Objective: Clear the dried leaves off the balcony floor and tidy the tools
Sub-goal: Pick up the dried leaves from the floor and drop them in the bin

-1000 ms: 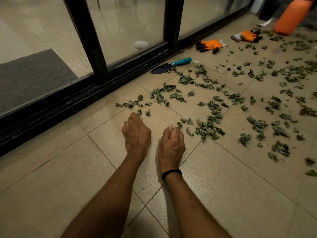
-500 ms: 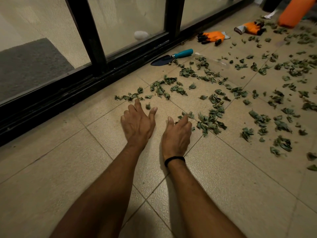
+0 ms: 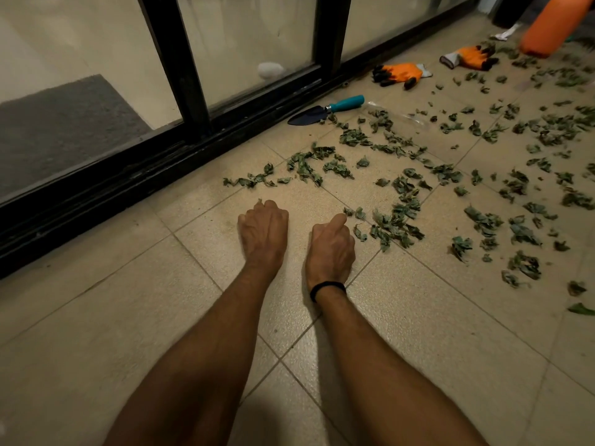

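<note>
mostly curled, dull-green dried leaves — scattered over tiles

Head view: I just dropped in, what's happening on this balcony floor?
A person has both bare hands down on the tiled floor, at the near edge of a wide scatter of dried leaves. The left hand is curled in a fist with a leaf scrap peeking out. The right hand is curled too, and what it holds is hidden. The trowel and orange gloves lie untouched near the door track. Most of the leaves are not yet collected.
</note>
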`<state>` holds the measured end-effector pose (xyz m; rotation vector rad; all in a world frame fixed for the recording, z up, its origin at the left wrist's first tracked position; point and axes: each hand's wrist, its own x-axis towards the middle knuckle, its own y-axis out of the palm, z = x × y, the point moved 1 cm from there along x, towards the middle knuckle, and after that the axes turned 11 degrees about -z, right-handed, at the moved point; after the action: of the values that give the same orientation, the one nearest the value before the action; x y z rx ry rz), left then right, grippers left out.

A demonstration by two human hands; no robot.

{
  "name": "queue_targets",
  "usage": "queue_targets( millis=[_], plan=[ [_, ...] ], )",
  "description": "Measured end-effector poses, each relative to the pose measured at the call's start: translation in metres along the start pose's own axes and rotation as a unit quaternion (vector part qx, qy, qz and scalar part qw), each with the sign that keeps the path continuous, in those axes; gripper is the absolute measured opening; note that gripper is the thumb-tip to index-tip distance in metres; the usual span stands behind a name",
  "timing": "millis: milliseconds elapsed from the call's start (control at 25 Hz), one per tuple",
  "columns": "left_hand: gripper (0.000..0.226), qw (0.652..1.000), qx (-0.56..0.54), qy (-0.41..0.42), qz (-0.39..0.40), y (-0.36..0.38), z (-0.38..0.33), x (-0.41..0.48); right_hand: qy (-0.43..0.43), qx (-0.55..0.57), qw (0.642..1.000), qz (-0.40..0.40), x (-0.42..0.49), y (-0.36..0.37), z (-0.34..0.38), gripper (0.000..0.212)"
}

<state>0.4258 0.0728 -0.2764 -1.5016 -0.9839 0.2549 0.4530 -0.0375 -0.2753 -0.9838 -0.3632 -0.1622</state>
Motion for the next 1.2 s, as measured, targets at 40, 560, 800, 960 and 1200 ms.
queue_targets(
  millis=[40,560,800,960,1200],
  plan=[
    [0.026,0.999,0.022,0.034,0.014,-0.004,0.003,-0.006,-0.007,0.006,1.0,0.004,-0.001,-0.002,-0.001,0.019],
    [0.021,0.991,-0.008,0.012,0.134,-0.102,0.053,-0.14,-0.091,0.038,0.992,0.078,-0.11,-0.072,-0.01,0.033],
    [0.016,0.942,-0.197,-0.251,0.107,-0.183,0.116,-0.195,0.137,0.199,0.941,0.237,-0.165,-0.116,0.039,0.022],
    [0.029,0.898,-0.287,-0.327,-0.064,-0.294,0.163,-0.192,0.216,0.346,0.835,0.371,-0.221,-0.146,0.123,0.028],
    [0.034,0.919,-0.11,-0.311,-0.216,-0.479,0.275,-0.181,0.187,0.506,0.636,0.552,-0.297,-0.247,0.278,0.023]
  ],
)
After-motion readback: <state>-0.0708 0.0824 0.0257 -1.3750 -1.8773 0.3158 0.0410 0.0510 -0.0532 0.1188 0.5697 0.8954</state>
